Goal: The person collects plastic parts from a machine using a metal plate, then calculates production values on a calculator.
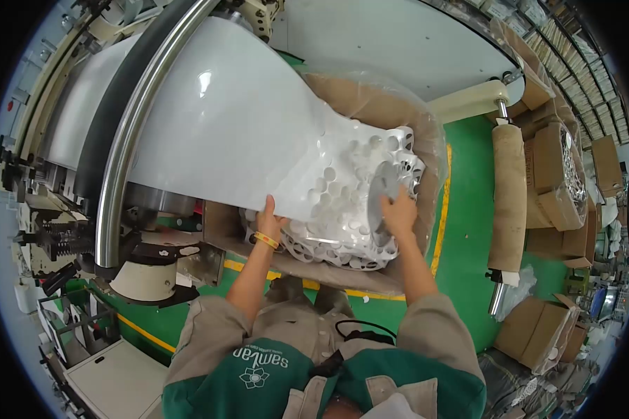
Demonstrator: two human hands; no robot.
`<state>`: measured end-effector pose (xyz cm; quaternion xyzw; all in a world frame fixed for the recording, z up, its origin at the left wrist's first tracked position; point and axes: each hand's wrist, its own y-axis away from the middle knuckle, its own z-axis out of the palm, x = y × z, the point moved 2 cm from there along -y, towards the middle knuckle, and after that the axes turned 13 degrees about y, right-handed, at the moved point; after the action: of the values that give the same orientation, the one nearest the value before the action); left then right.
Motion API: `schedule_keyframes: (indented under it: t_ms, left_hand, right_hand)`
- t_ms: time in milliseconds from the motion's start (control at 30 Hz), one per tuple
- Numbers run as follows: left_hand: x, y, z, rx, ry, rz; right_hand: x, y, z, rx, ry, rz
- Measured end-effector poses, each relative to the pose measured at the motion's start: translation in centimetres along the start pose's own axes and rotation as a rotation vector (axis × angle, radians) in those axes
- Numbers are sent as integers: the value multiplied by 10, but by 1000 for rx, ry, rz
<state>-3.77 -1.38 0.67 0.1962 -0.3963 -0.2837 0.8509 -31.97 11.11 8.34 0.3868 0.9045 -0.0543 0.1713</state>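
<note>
Below the steel roller (pixel 129 133), your left hand (pixel 269 222) and right hand (pixel 398 209) grip the punched white sheet (pixel 328 188) over the lined box (pixel 370 105).

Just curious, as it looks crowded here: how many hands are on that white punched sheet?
2. The left hand grips the punched sheet's near edge by the box; the right hand presses its crumpled end. None appear hidden.
</note>
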Motion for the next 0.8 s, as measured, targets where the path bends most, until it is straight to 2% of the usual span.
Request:
schedule_keyframes:
  t_ms: [67, 167, 200, 267, 300, 333, 367, 400, 500, 600, 700, 800]
  left_hand:
    - [-6, -2, 0, -98, 163, -49]
    - [-26, 7, 15, 39, 302, -118]
    - [-26, 10, 18, 65, 331, -144]
    - [-33, 10, 11, -21, 347, -184]
    - [-34, 13, 9, -42, 328, -185]
    - [-32, 13, 7, -67, 304, -185]
    - [-26, 9, -2, 14, 184, -148]
    - [-20, 9, -7, 6, 152, -158]
    - [-18, 7, -12, -3, 66, -202]
    - [-28, 8, -8, -50, 180, -335]
    - [-41, 11, -14, -32, 145, -370]
    - [-47, 17, -25, 26, 225, -433]
  right_hand:
    - [5, 1, -22, 93, -136, 21]
    - [-41, -11, -66, 112, -723, -55]
    - [-51, -20, -54, 78, -865, -32]
    - [-63, -37, -16, 5, -1149, 26]
    - [-55, -44, 10, -65, -872, -4]
    - [-35, -57, 42, 77, -453, -71]
    - [-11, -65, 56, 118, -327, -80]
    - [5, -67, 59, 161, -197, -90]
    - [-1, -63, -2, 44, 5, 80]
    - [-42, -58, -43, 219, -222, -97]
    - [-82, -64, -43, 206, -697, -115]
    - [-78, -93, 34, 95, -696, -123]
